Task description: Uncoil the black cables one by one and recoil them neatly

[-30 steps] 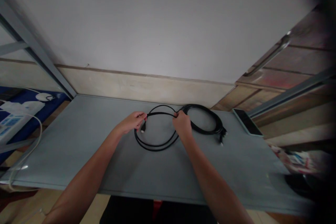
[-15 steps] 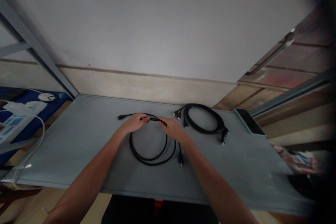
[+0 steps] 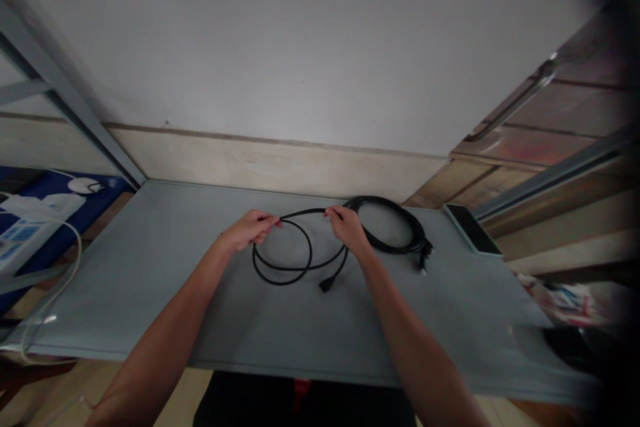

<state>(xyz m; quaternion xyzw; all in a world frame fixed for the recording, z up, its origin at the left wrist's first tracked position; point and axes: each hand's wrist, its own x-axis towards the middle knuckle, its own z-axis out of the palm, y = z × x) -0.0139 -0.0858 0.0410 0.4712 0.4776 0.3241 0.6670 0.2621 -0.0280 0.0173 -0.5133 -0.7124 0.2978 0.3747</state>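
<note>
A black cable (image 3: pixel 283 282) lies in loose loops on the grey table (image 3: pixel 165 280), its upper stretch held up between my two hands. My left hand (image 3: pixel 250 228) is closed on it at the left of the loops. Farther right, my right hand (image 3: pixel 346 223) pinches the same cable. Between them the stretch runs nearly straight. One dark plug (image 3: pixel 326 284) hangs from the cable below my right hand and rests on the tabletop. The other end is not visible. Just beyond my right hand lies a coiled bundle of black cables (image 3: pixel 400 248), partly covered by that hand.
A phone (image 3: pixel 473 229) lies at the table's right back corner. To the left, a white power strip (image 3: pixel 25 233) sits on a blue surface with a white cord (image 3: pixel 77 260) running down. A wall (image 3: pixel 280 160) closes off the back; metal posts (image 3: pixel 95 127) stand at the sides.
My hands have moved apart, the right one going right toward the coiled bundle. The cable between them is stretched straighter, the loops are smaller, and the hanging plug has shifted left.
</note>
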